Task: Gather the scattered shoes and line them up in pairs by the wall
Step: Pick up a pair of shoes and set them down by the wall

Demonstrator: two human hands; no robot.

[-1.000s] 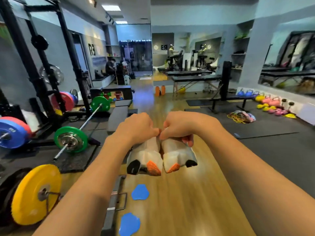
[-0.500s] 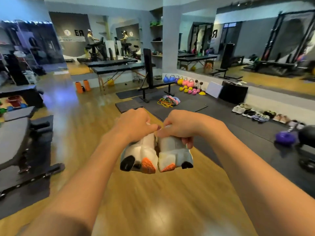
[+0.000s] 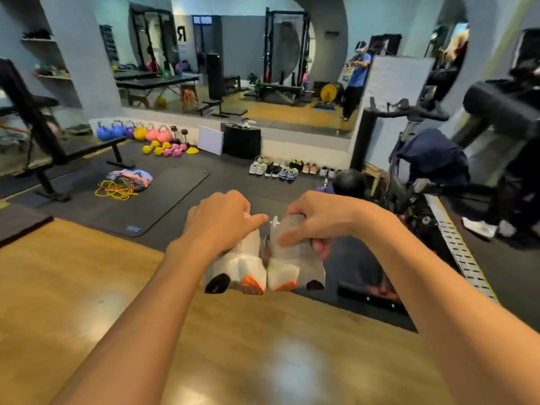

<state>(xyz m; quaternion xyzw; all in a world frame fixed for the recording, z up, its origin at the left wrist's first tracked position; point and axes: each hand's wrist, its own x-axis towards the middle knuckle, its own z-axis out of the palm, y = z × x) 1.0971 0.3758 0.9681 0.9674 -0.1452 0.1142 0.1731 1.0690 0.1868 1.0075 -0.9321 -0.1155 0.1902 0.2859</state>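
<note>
Head view: two white shoes are held side by side in the air, touching along their inner edges, above the seam where the wooden floor [image 3: 87, 287] meets the dark mat [image 3: 152, 206]. The left shoe [image 3: 236, 267] is gripped from above around its upper by the left hand [image 3: 222, 226], and the right shoe [image 3: 295, 267] is gripped the same way by the right hand [image 3: 315, 220], whose fingers are curled under the far side. Both shoes appear light and soft, since the pale mesh uppers are visibly pinched in the grasp; a hold at the collar or midfoot is judged secure, and little risk of slipping or damage is expected. Each shoe is white to grey, with an orange patch and a black patch at the end that is turned toward the camera. Farther off, a row of shoes [image 3: 289, 168] is already lined up in pairs along the foot of the mirrored wall [image 3: 292, 141], just beside a black box [image 3: 241, 140], and a free place there is presumably meant for this pair. Coloured kettlebells [image 3: 131, 131] are ranged along the same wall to the left.
</note>
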